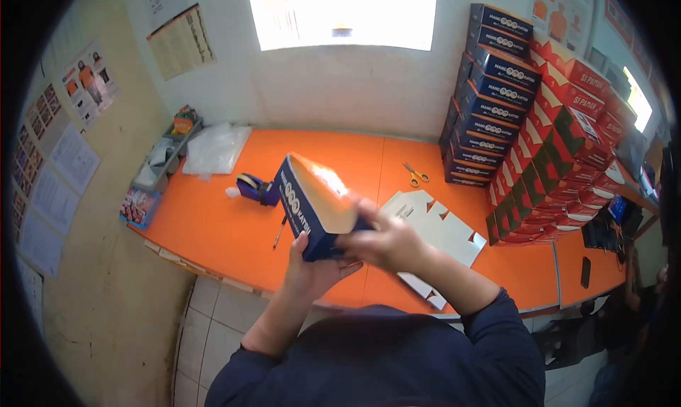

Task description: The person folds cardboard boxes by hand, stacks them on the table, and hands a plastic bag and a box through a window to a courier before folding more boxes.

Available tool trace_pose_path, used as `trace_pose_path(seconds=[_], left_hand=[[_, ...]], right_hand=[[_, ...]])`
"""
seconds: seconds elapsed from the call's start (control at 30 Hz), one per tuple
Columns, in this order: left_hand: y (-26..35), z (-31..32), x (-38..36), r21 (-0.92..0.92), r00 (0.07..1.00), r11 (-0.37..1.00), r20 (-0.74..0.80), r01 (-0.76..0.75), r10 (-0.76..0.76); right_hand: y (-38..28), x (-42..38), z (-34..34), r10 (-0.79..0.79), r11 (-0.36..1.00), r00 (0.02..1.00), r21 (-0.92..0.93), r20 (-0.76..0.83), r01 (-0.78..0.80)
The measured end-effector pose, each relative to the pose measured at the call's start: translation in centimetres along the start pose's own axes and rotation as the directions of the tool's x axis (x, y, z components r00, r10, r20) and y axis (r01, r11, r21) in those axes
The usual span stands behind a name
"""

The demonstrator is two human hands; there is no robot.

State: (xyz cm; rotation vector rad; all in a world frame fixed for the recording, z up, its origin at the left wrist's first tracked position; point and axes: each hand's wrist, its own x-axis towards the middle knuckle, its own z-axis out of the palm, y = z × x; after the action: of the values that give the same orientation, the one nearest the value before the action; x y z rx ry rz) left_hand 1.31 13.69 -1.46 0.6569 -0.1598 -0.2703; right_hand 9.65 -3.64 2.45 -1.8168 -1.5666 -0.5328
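Note:
A navy cardboard box [301, 207] with white KATSU lettering is held tilted above the orange table, its orange-lit inner side facing up. My left hand [306, 266] grips its lower near corner, thumb on the lettered side and fingers underneath. My right hand [389, 238] is closed on the box's right end, slightly blurred by motion; some fingertips are hidden. Just right of that hand lie flat white cardboard blanks [447, 231] with notched edges. A blue tape dispenser [257, 190] stands left of the box, and a pen [279, 232] lies close by it.
Yellow-handled scissors [417, 174] lie on the orange table [340, 143]. Tall stacks of navy boxes [489, 109] and red boxes [560, 162] rise on the right. Plastic bags [216, 150] and a grey organizer [169, 150] sit at the back left. Another person [642, 293] is at the far right.

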Motion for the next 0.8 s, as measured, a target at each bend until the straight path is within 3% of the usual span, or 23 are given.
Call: trace_pose_path(seconds=[0.03, 0.07, 0.13, 0.2, 0.23, 0.27, 0.33, 0.37, 0.47, 0.53, 0.6, 0.7, 0.8], left_hand=[[-0.2, -0.1, 0.1, -0.002, 0.998, 1.0, 0.056, -0.012, 0.012], [-0.3, -0.2, 0.0, 0.019, 0.997, 1.0, 0.074, -0.014, 0.013], [-0.4, -0.1, -0.2, 0.063, 0.993, 0.998, 0.112, -0.032, 0.024], [-0.1, 0.3, -0.4, -0.028, 0.996, 0.998, 0.056, -0.064, 0.065], [0.0, 0.3, -0.5, -0.069, 0.996, 0.994, 0.03, -0.081, 0.083], [-0.4, -0.5, -0.6, 0.042, 0.994, 0.994, -0.032, -0.106, 0.107], [-1.4, -1.5, -0.6, 0.261, 0.976, 0.957, -0.142, -0.127, 0.168], [-2.0, -1.7, -0.3, 0.535, 0.952, 0.81, -0.034, -0.241, 0.306], [-2.5, -2.7, -0.8, 0.555, 0.949, 0.8, -0.059, -0.226, 0.309], [-2.6, -2.8, -0.7, 0.539, 0.947, 0.813, -0.082, -0.22, 0.311], [-2.6, -3.4, -0.7, 0.495, 0.955, 0.845, -0.091, -0.203, 0.283], [-3.0, -3.8, -0.5, 0.454, 0.945, 0.839, 0.023, -0.3, 0.326], [-2.9, -4.7, -0.3, 0.437, 0.97, 0.869, 0.043, -0.233, 0.238]], right_hand=[[0.0, -0.2, -0.5, 0.213, 0.97, 0.966, 0.147, -0.144, -0.192], [-0.2, 0.4, -0.6, 0.276, 0.923, 0.915, 0.346, -0.294, -0.167], [-0.2, -0.1, -0.2, 0.242, 0.954, 0.951, 0.226, -0.192, -0.197], [0.6, -0.6, 0.9, -0.106, 0.993, 0.992, -0.05, -0.071, 0.103], [0.5, -0.8, 1.0, -0.128, 0.987, 0.99, -0.09, 0.056, 0.133], [0.2, -0.9, 1.0, -0.016, 0.99, 0.999, 0.138, 0.038, 0.011], [-0.8, -0.5, 0.3, 0.209, 0.804, 0.974, 0.552, 0.083, -0.22], [-1.2, -0.2, -0.1, 0.268, 0.835, 0.957, 0.468, 0.113, -0.29], [-2.9, 1.4, -1.1, 0.595, 0.67, 0.733, 0.301, 0.33, -0.679], [-2.3, 1.0, -0.1, 0.499, 0.684, 0.814, 0.44, 0.297, -0.581], [-0.4, -0.1, 2.5, 0.265, 0.706, 0.955, 0.648, 0.134, -0.287], [-1.0, -1.1, 3.9, 0.195, 0.873, 0.98, 0.448, 0.049, -0.196], [-0.9, -1.4, 4.3, 0.264, 0.859, 0.962, 0.436, 0.071, -0.268]])
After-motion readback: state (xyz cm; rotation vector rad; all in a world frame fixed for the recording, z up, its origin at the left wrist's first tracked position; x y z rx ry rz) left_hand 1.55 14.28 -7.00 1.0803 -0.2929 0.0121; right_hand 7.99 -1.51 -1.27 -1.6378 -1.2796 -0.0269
